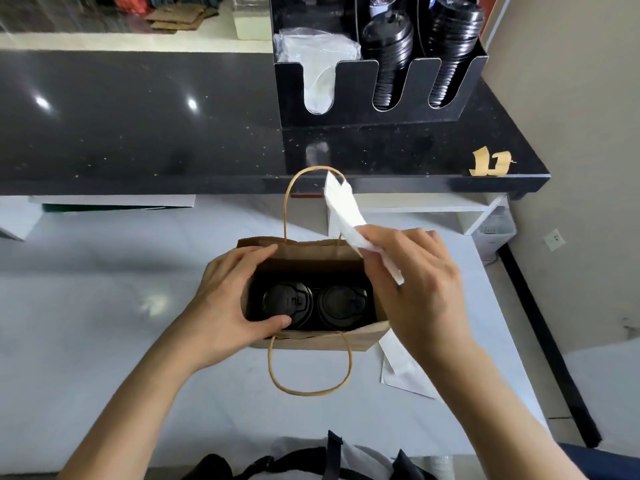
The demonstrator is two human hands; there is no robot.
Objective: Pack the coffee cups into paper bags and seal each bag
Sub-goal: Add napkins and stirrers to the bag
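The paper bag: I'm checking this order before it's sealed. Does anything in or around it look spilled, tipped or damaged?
Nothing stands out. Two black-lidded cups sit upright side by side in the open paper bag, with no spill visible. The left hand holds the bag's mouth open; the right hand pinches a white napkin above it.

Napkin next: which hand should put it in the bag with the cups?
Probably the right hand. It already pinches the napkin just above the open bag. The left hand grips the bag's left edge, spreading it beside the two cups.
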